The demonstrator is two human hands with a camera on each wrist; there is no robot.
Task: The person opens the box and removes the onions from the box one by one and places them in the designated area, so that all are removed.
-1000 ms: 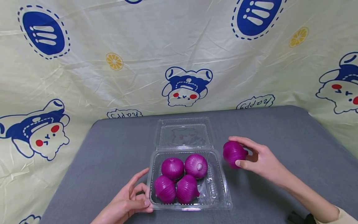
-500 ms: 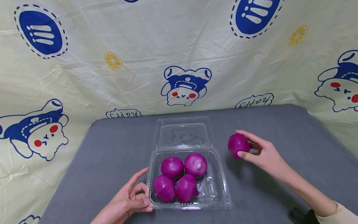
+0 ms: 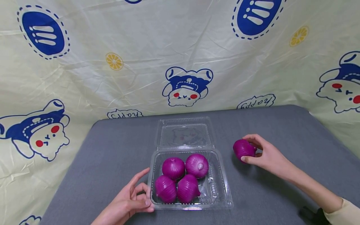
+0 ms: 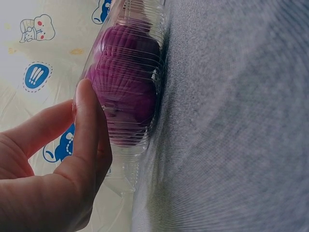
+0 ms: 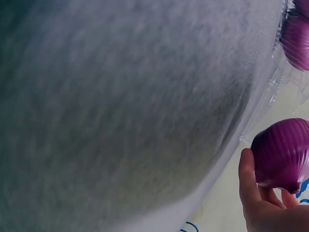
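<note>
A clear plastic clamshell container [image 3: 216, 187] lies with its lid folded back on the grey table. Inside it sit several purple onions [image 3: 173, 168], grouped toward the left, while its right strip shows bare plastic. At its near left corner my left hand [image 3: 126, 200] pinches the rim between thumb and fingers; the left wrist view shows these fingers [image 4: 87, 125] against the container's wall [image 4: 128, 169]. To the right of the container, my right hand [image 3: 270, 157] holds another purple onion [image 3: 242, 149], thumb in front and fingers behind. Whether this onion touches the table cannot be told.
The grey cloth-covered table [image 3: 118, 147] extends around the container. Behind it hangs a pale printed curtain [image 3: 140, 87]. The open lid [image 3: 185, 132] lies toward the back of the table. A dark object [image 3: 310, 215] shows by the right sleeve.
My right hand has carried its onion rightward, away from the container, first farther back and then lower toward the table. The left hand and the container have stayed put.
</note>
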